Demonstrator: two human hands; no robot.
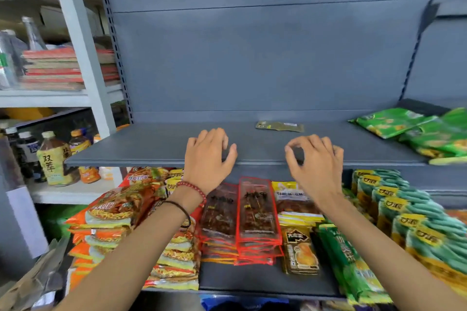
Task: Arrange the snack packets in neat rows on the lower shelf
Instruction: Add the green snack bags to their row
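Observation:
My left hand (208, 158) and my right hand (316, 161) hover over the front edge of the upper grey shelf (156, 144), fingers loosely curled, holding nothing. Below them the lower shelf (252, 280) carries rows of snack packets: orange noodle packets (118, 212) at the left, red-edged clear packets (257, 212) in the middle, yellow packets (295, 199) and a gold packet (300, 250) beside them, a green strip pack (346, 255), and teal-and-yellow packets (414, 214) at the right. My forearms cover part of these stacks.
One flat olive packet (279, 126) lies at the back of the upper shelf, and bright green packets (414, 131) are piled at its right end. A white rack at the left holds drink bottles (51, 159) and stacked red packs (58, 68).

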